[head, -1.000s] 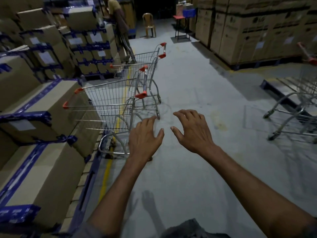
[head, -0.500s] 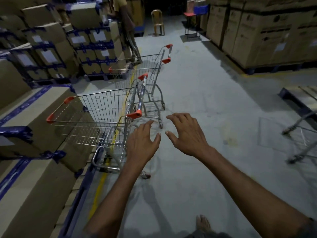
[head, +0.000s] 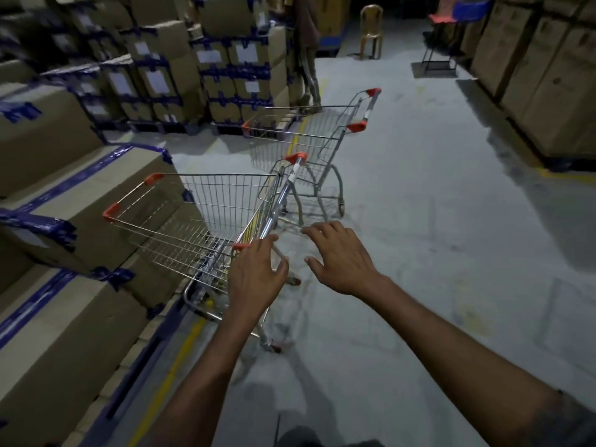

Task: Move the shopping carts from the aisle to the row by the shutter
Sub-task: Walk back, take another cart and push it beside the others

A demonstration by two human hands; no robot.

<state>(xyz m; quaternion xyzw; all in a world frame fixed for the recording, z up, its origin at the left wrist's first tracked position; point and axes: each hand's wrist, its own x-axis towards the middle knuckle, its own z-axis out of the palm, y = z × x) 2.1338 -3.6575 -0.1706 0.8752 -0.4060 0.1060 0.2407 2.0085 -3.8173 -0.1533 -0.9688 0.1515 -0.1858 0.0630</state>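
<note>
The near shopping cart (head: pixel 206 221) stands at the left edge of the aisle. Its wire basket points left at the taped cardboard boxes (head: pixel 80 188), and its chrome handle bar (head: pixel 281 201) faces the open floor (head: pixel 435 253). A second cart (head: pixel 309 137) stands just beyond it, farther up the aisle. Both are empty, so each should feel light for its size. The frame looks stiff and should roll freely, though the small castors may swivel and pull it off line. The best hold is probably the bar itself, with the hands set apart between its orange caps (head: pixel 240 246), since smooth chrome may slip under a loose palm. The left hand (head: pixel 258 275) is spread and holds nothing, over the bar's near cap; I cannot tell whether it touches. The right hand (head: pixel 338 256) is also spread and unladen, and hovers over the floor just right of the bar.
</note>
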